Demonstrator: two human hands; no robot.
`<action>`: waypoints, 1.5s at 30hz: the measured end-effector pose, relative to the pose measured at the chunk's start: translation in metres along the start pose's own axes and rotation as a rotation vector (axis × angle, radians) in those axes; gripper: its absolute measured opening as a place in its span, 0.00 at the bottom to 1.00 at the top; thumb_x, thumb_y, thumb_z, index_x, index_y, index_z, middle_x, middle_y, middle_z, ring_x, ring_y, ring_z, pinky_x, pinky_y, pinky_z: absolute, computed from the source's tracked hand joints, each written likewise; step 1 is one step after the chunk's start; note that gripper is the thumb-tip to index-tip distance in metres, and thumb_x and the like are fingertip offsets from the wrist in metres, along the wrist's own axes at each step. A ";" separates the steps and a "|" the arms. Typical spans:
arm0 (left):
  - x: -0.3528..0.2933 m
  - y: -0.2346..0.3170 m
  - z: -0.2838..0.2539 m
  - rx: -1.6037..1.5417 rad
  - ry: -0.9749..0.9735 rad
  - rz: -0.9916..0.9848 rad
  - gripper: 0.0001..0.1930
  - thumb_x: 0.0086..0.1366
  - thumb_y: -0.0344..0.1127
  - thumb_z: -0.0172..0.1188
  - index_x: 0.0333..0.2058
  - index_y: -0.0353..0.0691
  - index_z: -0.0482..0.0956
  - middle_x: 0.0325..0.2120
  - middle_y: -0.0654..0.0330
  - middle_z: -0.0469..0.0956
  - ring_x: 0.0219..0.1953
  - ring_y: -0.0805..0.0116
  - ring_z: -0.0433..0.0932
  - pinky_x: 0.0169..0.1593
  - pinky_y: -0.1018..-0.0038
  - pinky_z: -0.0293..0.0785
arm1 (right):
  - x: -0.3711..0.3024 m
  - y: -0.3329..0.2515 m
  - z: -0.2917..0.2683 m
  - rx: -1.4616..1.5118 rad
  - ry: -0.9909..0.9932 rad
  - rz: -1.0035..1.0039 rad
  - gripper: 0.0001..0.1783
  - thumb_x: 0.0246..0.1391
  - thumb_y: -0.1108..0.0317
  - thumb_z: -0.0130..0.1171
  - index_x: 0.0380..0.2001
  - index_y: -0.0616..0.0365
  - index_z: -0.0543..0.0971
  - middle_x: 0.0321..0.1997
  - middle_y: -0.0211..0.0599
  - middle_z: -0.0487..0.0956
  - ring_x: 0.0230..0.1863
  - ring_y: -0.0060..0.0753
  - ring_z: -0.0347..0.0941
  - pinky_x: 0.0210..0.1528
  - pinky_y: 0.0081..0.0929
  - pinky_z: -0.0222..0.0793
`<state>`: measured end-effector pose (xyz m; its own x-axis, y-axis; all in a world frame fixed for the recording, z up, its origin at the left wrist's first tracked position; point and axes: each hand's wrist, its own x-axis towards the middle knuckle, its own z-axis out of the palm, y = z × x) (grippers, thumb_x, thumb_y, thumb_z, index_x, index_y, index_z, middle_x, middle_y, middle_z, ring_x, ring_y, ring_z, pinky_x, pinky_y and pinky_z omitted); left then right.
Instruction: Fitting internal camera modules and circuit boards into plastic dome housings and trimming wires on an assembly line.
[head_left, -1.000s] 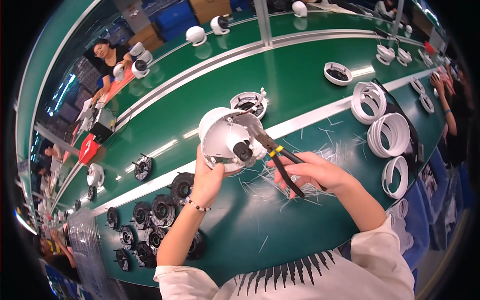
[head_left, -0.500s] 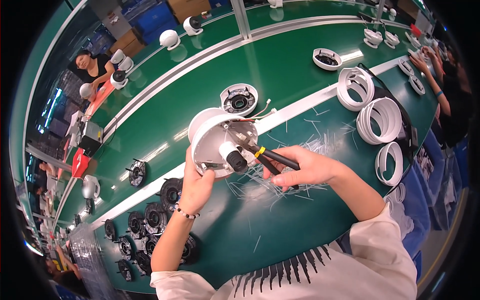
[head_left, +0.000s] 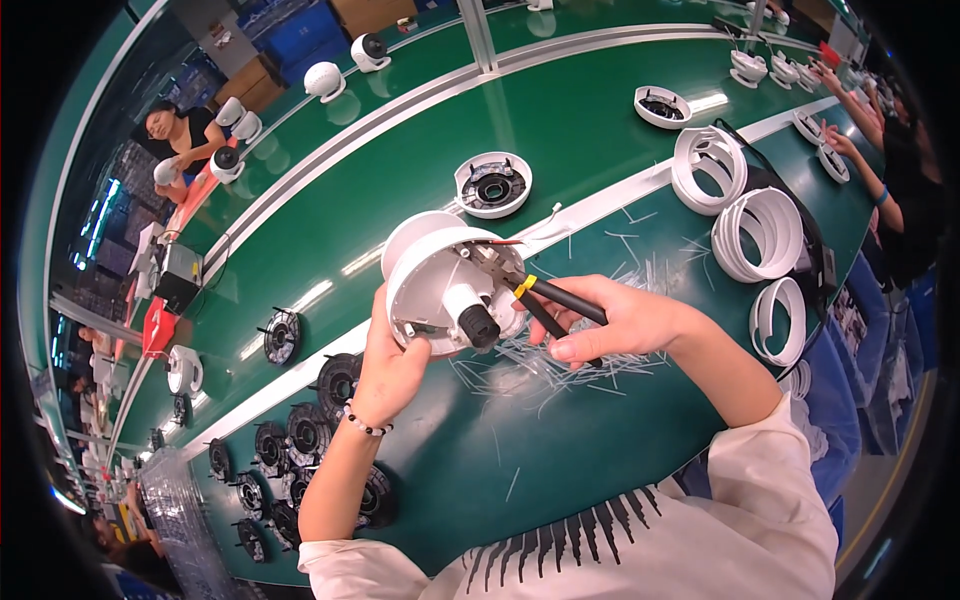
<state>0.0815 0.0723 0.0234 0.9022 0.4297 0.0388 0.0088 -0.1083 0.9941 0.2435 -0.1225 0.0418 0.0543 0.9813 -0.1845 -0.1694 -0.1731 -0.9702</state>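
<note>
My left hand point(head_left: 392, 362) is wrapped round the side of a white dome camera housing point(head_left: 432, 262), holding it tilted above the table with its inside toward me. A black cylindrical lens part point(head_left: 478, 325) sticks out of the housing, and thin wires point(head_left: 543, 228) trail from its far right edge. In my right hand point(head_left: 625, 318) are cutting pliers point(head_left: 562, 296) with black handles and yellow bands. Their metal jaws reach inside the housing's right side; I cannot tell what lies between them. Cut strips point(head_left: 590, 368) of thin clear plastic are scattered on the green table below.
White rings point(head_left: 760, 235) stand stacked at the right edge. Black round parts point(head_left: 310, 430) cluster at the lower left. Beyond a metal rail runs a green belt carrying a white shell point(head_left: 492, 185) with a black insert. Co-workers sit at far left and right.
The white shell and black part on the near belt have shifted right; the camera units on the far belt have moved left. Pliers and housing have moved slightly right, with the jaws still inside.
</note>
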 end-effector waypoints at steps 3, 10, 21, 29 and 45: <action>-0.003 0.003 0.000 -0.004 -0.008 -0.034 0.34 0.43 0.17 0.39 0.54 0.35 0.51 0.47 0.56 0.59 0.53 0.67 0.58 0.54 0.75 0.58 | 0.001 -0.007 0.005 -0.091 0.074 -0.028 0.21 0.43 0.56 0.61 0.33 0.60 0.69 0.22 0.25 0.67 0.21 0.15 0.64 0.20 0.15 0.63; 0.006 0.008 0.014 -0.186 0.005 -0.107 0.34 0.46 0.16 0.37 0.56 0.40 0.45 0.47 0.53 0.58 0.49 0.60 0.63 0.42 0.70 0.74 | -0.007 0.011 0.003 -0.078 0.126 -0.014 0.17 0.44 0.72 0.58 0.39 0.67 0.70 0.20 0.24 0.68 0.15 0.14 0.64 0.17 0.15 0.61; 0.101 -0.040 -0.010 -0.901 0.167 -0.234 0.18 0.52 0.19 0.38 0.44 0.21 0.55 0.44 0.43 0.62 0.46 0.51 0.68 0.46 0.64 0.74 | -0.026 0.061 0.024 0.145 -0.339 0.055 0.30 0.46 0.74 0.56 0.53 0.66 0.60 0.40 0.29 0.70 0.37 0.16 0.66 0.38 0.12 0.64; 0.136 -0.082 -0.039 -0.765 0.098 -0.302 0.28 0.59 0.45 0.51 0.46 0.22 0.58 0.41 0.40 0.68 0.42 0.54 0.72 0.44 0.72 0.73 | -0.030 0.085 0.041 -0.060 -0.533 0.034 0.27 0.46 0.73 0.56 0.51 0.68 0.63 0.39 0.33 0.72 0.37 0.21 0.67 0.41 0.17 0.63; 0.046 -0.098 -0.219 1.014 0.569 -0.502 0.30 0.40 0.46 0.66 0.40 0.34 0.71 0.37 0.48 0.74 0.43 0.55 0.72 0.48 0.68 0.67 | -0.017 0.087 0.052 0.041 -0.524 0.257 0.35 0.41 0.70 0.59 0.52 0.73 0.58 0.39 0.40 0.70 0.38 0.29 0.69 0.42 0.26 0.66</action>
<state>0.0274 0.2988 -0.0496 0.3933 0.9189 -0.0302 0.8482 -0.3499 0.3977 0.1770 -0.1503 -0.0309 -0.4855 0.8207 -0.3011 -0.1509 -0.4179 -0.8959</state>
